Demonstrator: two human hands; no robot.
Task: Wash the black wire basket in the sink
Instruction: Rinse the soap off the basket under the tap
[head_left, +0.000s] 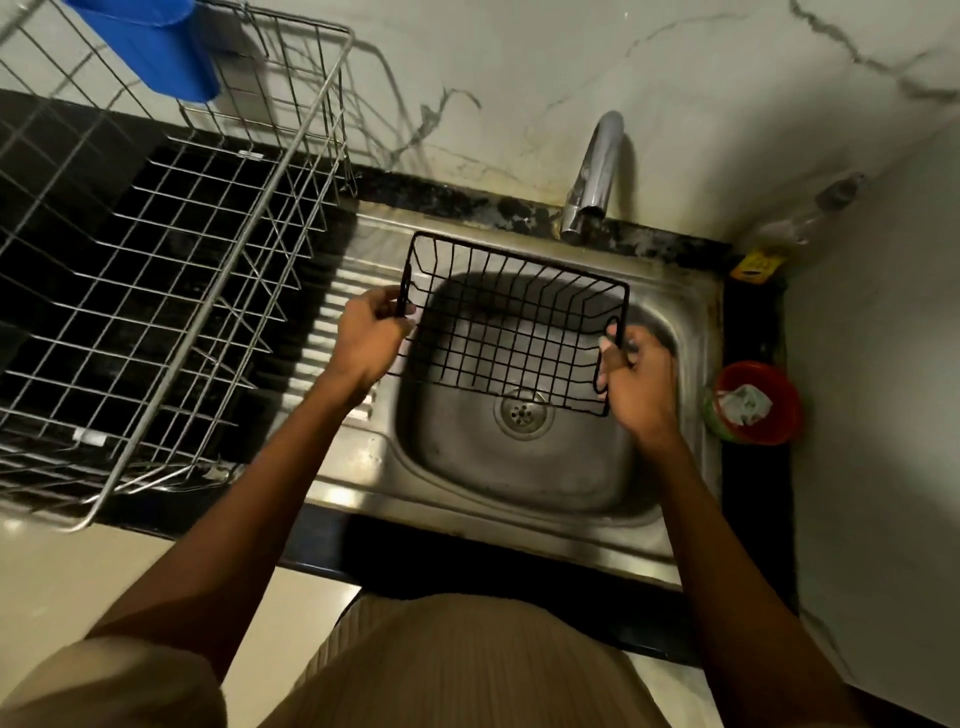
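The basket (511, 322) hangs in the air over the sink (524, 467), under the tap (592, 176). The left hand (366, 338) is closed on its left handle and the right hand (636, 384) is closed on its right handle. A steel rack (171, 260) stands at the left, a red bowl (756, 402) at the right.

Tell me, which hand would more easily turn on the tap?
Probably the right hand: it grips the black wire basket on the side nearer the tap; the left hand holds the farther end.
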